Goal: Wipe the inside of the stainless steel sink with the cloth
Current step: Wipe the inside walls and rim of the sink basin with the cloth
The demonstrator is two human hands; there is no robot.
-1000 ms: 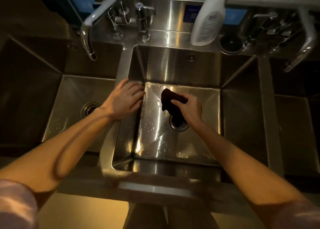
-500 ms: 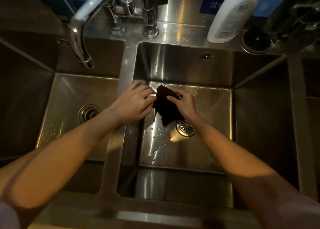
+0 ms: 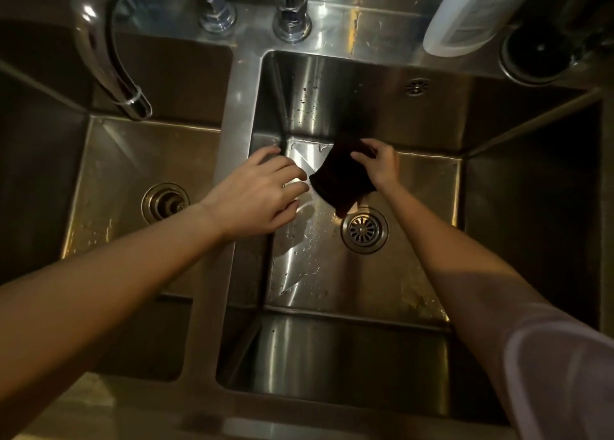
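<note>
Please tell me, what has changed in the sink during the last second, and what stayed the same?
The right hand carried the dark cloth off the drain toward the basin's far left corner. The left hand left the divider and reached toward the cloth, its fingers open. The right hand's grip on the cloth stayed the same, and so did the faucet and the bottle.

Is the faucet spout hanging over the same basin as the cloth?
No, the spout hangs over the left basin, while the right hand holds the cloth in the middle one.
</note>
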